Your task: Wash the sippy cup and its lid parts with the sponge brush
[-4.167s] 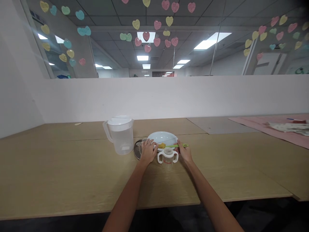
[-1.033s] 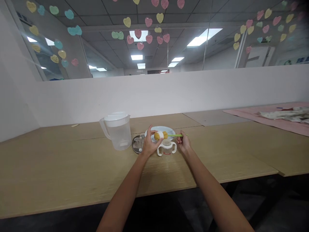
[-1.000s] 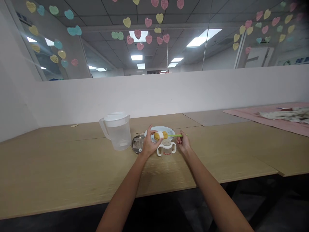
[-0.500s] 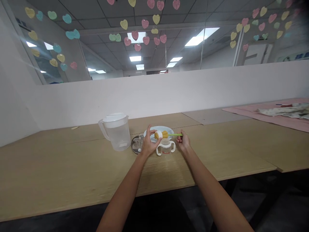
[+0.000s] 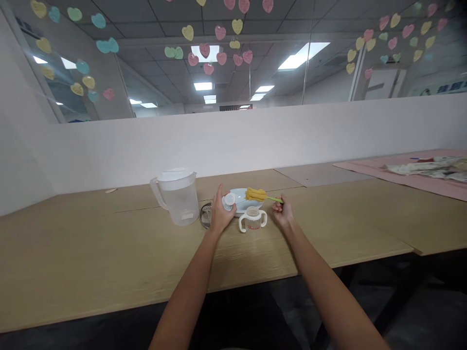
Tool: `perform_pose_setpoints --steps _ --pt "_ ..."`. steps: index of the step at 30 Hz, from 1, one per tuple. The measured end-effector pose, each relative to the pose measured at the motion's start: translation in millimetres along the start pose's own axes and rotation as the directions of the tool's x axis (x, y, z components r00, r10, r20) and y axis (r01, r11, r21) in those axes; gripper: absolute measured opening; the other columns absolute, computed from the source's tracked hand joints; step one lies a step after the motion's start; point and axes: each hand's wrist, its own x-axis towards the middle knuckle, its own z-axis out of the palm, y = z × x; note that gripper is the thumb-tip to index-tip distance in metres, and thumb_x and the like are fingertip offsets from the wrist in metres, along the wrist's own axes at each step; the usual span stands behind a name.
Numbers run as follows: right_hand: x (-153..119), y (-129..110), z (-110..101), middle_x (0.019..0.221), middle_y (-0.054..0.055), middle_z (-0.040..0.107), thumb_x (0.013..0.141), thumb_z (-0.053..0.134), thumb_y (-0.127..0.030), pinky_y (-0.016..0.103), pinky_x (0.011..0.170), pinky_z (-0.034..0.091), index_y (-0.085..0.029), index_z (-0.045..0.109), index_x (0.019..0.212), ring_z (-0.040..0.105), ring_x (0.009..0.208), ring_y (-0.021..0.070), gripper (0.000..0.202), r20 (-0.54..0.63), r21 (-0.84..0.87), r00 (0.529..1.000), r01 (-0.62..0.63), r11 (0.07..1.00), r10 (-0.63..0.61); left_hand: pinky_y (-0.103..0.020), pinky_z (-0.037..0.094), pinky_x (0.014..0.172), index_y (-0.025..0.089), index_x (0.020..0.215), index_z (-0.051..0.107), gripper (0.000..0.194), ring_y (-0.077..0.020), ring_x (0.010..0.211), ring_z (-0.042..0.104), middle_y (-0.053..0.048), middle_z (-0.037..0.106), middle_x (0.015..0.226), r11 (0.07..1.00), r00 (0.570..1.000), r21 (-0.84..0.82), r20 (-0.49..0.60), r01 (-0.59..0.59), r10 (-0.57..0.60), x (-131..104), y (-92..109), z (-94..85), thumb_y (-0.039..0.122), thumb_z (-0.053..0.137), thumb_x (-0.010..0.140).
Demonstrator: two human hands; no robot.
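Observation:
My left hand (image 5: 221, 214) is closed around a small white bottle lid (image 5: 229, 199), its round face turned toward me. In my right hand (image 5: 282, 212) is the thin green handle of a bottle brush with a yellow sponge head (image 5: 256, 194). The sponge head is apart from the lid, over a pale blue-white plate (image 5: 239, 195). Just in front of the plate stands a clear baby bottle (image 5: 253, 219) with two white handles, its mouth uncovered and red print on its side. A round metal tray (image 5: 203, 221) with small clear parts is partly hidden behind my left hand.
A translucent lidded pitcher (image 5: 180, 197) stands left of the tray, with liquid inside. At the far right, a pink cloth (image 5: 350, 167) carries crumpled fabric. A white wall (image 5: 248, 141) with windows above borders the wooden table's (image 5: 109, 262) back edge.
The sponge head has come out of the white lid and moved right, with the brush now tilted. My left hand has turned the lid's face toward me.

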Motion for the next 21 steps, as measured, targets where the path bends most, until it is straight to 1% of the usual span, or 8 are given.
perform_pose_setpoints --steps 4,7,11,14,17,21 --pt "-3 3 7 0.039 -0.012 0.033 0.077 0.062 -0.046 0.01 0.028 0.026 -0.019 0.039 0.063 0.026 0.029 0.0001 0.038 -0.003 0.032 0.995 -0.095 0.995 0.096 -0.038 0.041 0.094 0.021 0.14 0.024 0.08 -0.0229 0.105 0.055 -0.006 0.063 0.111 0.998 0.999 0.044 0.03 -0.038 0.037 -3 5 2.6 0.017 0.062 0.069" --pt "-5 2 8 0.039 -0.011 0.035 0.077 0.062 -0.046 0.009 0.028 0.026 -0.019 0.04 0.063 0.028 0.03 -0.0003 0.039 -0.003 0.048 0.993 -0.119 0.992 0.12 -0.038 0.039 0.096 0.02 0.139 0.025 0.074 -0.0233 0.107 0.053 -0.007 0.062 0.114 0.996 0.997 0.064 0.039 -0.066 0.064 -5 8 1.7 0.019 0.058 0.073" --pt "-7 2 9 0.04 -0.01 0.038 0.079 0.061 -0.047 0.008 0.029 0.026 -0.018 0.045 0.065 0.029 0.031 -0.0005 0.036 -0.017 0.068 0.995 -0.093 0.993 0.095 -0.038 0.038 0.096 0.018 0.139 0.025 0.067 -0.0228 0.11 0.051 -0.009 0.059 0.119 0.995 0.995 0.04 0.038 -0.096 0.095 -6 11 -2.2 0.02 0.052 0.078" --pt "-7 3 9 0.041 -0.01 0.039 0.077 0.062 -0.048 0.009 0.029 0.027 -0.019 0.047 0.066 0.031 0.031 0.0001 0.035 -0.024 0.045 0.998 -0.063 0.997 0.064 -0.038 0.036 0.097 0.018 0.136 0.032 0.058 -0.0231 0.111 0.05 -0.01 0.057 0.122 0.989 0.988 0.045 0.075 -0.138 0.134 -5 13 -5.2 0.02 0.047 0.08" --pt "-6 5 9 0.042 -0.009 0.043 0.075 0.064 -0.049 0.009 0.03 0.032 -0.018 0.05 0.068 0.034 0.032 0.0006 0.034 -0.032 0.004 0.999 -0.044 0.999 0.044 -0.038 0.034 0.097 0.019 0.132 0.04 0.052 -0.0236 0.111 0.049 -0.009 0.056 0.123 0.976 0.974 0.097 0.138 -0.196 0.182 -4 15 -6.4 0.021 0.045 0.081" --pt "-7 5 12 0.047 -0.007 0.051 0.075 0.064 -0.048 0.01 0.036 0.041 -0.017 0.055 0.071 0.042 0.035 0.0015 0.032 -0.027 -0.031 0.999 -0.031 0.999 0.03 -0.038 0.033 0.096 0.019 0.131 0.042 0.051 -0.0238 0.108 0.048 -0.009 0.057 0.121 0.959 0.972 0.19 0.146 -0.208 0.182 -4 14 -6.1 0.02 0.046 0.08"
